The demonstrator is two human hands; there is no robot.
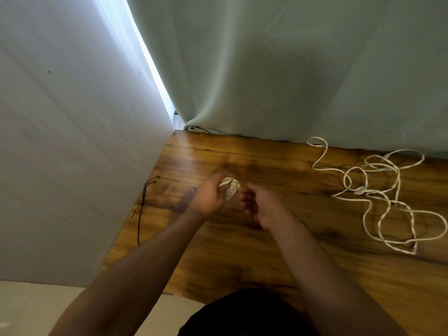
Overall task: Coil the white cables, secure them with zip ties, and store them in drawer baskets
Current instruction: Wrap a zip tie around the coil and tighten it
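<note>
A home room: wooden table [303, 238] against a drawn curtain [278, 69].

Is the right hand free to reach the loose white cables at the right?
Probably yes: the left hand holds the cable coil, and only bare table lies between the right hand and the loose white cables.

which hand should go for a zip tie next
Right, probably. The left hand grips the coiled cable; the blurred right hand seems empty, though the zip ties lie at the table's left edge.
</note>
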